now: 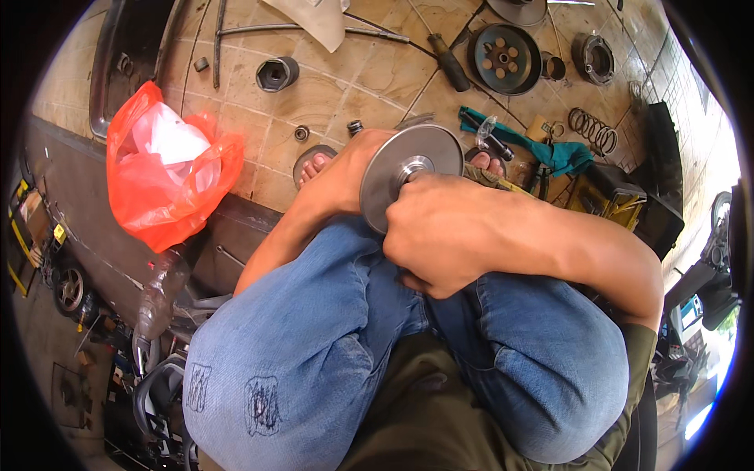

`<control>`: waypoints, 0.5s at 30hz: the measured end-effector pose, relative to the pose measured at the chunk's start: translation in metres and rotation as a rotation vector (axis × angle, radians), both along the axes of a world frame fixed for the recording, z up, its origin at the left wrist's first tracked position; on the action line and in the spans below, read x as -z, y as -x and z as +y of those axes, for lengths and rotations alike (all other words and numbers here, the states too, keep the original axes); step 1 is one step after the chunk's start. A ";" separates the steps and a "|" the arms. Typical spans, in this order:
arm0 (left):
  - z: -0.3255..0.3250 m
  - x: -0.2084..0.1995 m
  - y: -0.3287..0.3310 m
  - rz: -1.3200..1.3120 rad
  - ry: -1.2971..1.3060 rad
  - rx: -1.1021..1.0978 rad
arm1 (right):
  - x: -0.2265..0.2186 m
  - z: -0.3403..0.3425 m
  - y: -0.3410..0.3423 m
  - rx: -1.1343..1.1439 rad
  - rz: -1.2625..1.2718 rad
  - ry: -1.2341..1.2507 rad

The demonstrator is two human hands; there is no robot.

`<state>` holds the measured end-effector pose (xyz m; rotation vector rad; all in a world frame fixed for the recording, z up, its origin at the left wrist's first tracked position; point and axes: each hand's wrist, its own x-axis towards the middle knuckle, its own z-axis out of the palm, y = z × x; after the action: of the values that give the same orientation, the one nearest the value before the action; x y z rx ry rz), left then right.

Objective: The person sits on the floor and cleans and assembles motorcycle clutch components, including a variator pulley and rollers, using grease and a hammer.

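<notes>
Over my knees, my two hands hold a round grey metal pulley disc (377, 179) with a shiny raised hub at its centre. My right hand (440, 228) is closed in a fist at the hub, covering part of the disc's lower right side. Behind the disc's left edge is my left hand (369, 149), which supports it from the far side; its fingers are mostly hidden. A small dark cylindrical part (355, 127) lies on the tiles just beyond my left hand, with a small metal ring (301, 133) to its left.
A red plastic bag (126, 188) stands at left. Across the tiles lie a large hex socket (276, 74), long-handled wrench (314, 29), screwdriver (448, 64), dark clutch bell (506, 59), clutch part (594, 59), coil spring (593, 132) and teal cloth (569, 159). A yellow-and-black toolbox (609, 196) stands right.
</notes>
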<state>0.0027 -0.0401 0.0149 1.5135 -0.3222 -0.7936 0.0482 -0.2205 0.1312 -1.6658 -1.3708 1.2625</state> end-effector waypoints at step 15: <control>0.015 0.013 0.004 0.046 0.001 -0.130 | 0.005 -0.039 0.004 0.418 -0.100 -0.184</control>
<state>-0.0018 -0.0247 0.0015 1.4974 -0.1882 -0.7235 0.0447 -0.2592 0.1263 -1.7845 -1.0806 0.8006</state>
